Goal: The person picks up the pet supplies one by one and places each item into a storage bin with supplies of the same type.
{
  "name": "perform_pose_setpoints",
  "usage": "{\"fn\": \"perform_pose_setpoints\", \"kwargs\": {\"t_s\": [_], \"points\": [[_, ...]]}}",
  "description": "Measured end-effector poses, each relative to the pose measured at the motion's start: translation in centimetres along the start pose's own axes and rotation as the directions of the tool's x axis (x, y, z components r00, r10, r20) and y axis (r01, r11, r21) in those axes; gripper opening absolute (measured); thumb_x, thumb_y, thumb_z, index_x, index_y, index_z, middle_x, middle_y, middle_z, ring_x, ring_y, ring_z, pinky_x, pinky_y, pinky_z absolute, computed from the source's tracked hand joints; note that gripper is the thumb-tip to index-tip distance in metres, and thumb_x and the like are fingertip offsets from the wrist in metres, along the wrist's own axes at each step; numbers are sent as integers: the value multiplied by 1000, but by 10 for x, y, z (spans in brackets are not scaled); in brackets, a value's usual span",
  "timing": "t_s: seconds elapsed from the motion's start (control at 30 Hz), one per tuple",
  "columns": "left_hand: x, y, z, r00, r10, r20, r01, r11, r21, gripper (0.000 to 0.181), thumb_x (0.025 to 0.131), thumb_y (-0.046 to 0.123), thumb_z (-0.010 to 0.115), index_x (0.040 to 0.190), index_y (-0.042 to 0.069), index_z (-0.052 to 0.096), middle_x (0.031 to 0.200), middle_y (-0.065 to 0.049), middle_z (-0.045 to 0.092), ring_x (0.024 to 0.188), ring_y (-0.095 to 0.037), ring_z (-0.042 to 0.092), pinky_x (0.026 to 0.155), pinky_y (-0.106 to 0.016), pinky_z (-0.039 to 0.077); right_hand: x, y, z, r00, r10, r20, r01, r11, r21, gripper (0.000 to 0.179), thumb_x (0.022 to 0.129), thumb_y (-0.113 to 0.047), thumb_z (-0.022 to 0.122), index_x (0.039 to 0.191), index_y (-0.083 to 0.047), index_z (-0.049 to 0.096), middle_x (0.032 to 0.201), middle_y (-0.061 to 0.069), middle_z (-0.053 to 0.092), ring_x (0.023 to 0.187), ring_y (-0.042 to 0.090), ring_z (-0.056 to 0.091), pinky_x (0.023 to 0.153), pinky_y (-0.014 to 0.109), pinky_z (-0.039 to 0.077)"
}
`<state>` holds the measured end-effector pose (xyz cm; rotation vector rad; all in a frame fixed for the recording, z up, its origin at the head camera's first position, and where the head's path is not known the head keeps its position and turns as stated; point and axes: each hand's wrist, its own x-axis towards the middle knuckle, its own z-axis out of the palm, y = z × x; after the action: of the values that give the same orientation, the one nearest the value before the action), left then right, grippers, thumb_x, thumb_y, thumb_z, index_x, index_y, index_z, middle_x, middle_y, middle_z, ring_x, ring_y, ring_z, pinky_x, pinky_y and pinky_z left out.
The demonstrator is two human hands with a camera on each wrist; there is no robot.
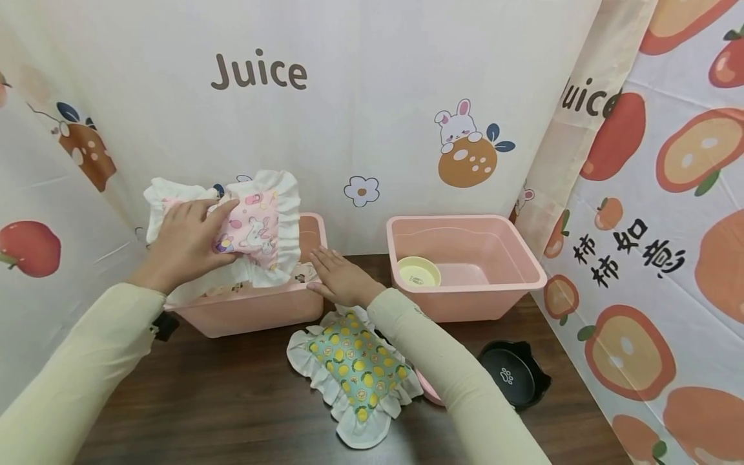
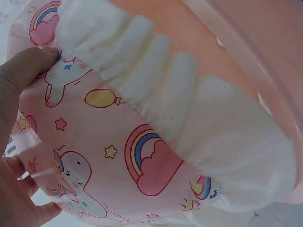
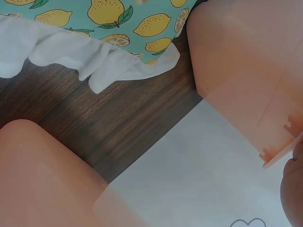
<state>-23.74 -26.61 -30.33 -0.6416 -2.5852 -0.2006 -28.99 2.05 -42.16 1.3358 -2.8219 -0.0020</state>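
Left hand point(image 1: 188, 242): fingers curled, thumb opposed, gripping a pink unicorn-print pillow point(image 1: 252, 226) with white ruffled edging. Pillow held up over the left pink tub point(image 1: 256, 316), hiding much of its interior; some patterned cloth shows low inside, too covered to identify.

Right hand point(image 1: 344, 278): fingers extended and nearly straight, at the tub's right rim, grasping nothing.

Lemon-print pillow point(image 1: 357, 361), green with a white ruffle, lies aslant on the dark wood-grain worktop point(image 1: 244, 400), in front of the gap between tubs. Right sleeve point(image 1: 442, 349) passes over its upper right edge, and also covers most of a pink object point(image 1: 429, 389) beside it; kind cannot be told.

Right pink tub point(image 1: 459, 303) stands apart from the first, a pale yellow bowl point(image 1: 420, 271) at its left end. Black cat-eared dish point(image 1: 511, 371), paw mark on its base, sits on the worktop in front of this tub.

Behind: white "Juice" curtain point(image 1: 360, 129), close to both tubs. Right side: persimmon-print cloth point(image 1: 668, 258) with black characters.
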Motion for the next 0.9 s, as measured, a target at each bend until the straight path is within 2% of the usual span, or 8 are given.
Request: {"fn": "perform_pose_setpoints", "kwargs": {"t_s": [0.33, 0.67, 0.8, 0.9], "points": [[8, -7, 18, 994, -108, 2, 108, 993, -46, 90, 64, 23, 88, 141, 8, 42, 126, -32, 45, 121, -47, 37, 101, -64, 24, 2, 0, 1, 1000, 2, 3, -2, 1000, -11, 71, 103, -50, 24, 153, -1, 10, 160, 15, 13, 148, 26, 4, 120, 35, 6], [14, -12, 38, 994, -103, -29, 103, 994, -33, 90, 64, 20, 88, 140, 7, 43, 127, -33, 44, 120, -47, 37, 101, -64, 22, 2, 0, 2, 1000, 4, -2, -4, 1000, -16, 71, 103, -50, 24, 153, -1, 11, 160, 15, 13, 148, 27, 6, 120, 35, 5], [15, -13, 48, 992, -121, -46, 119, 992, -41, 90, 63, 19, 89, 140, 7, 43, 128, -34, 44, 120, -49, 37, 103, -65, 21, 3, 0, 3, 1000, 16, 12, -16, 1000, -16, 72, 102, -51, 22, 153, -2, 9, 160, 13, 11, 148, 25, 3, 119, 34, 4], [14, -13, 56, 989, -141, -36, 139, 989, -40, 89, 64, 18, 89, 140, 7, 44, 130, -34, 43, 121, -49, 36, 104, -65, 20, 2, 0, 2, 1000, 21, 20, -21, 1000, -12, 71, 102, -51, 22, 154, -3, 9, 161, 12, 9, 148, 24, 1, 119, 34, 3]]}}
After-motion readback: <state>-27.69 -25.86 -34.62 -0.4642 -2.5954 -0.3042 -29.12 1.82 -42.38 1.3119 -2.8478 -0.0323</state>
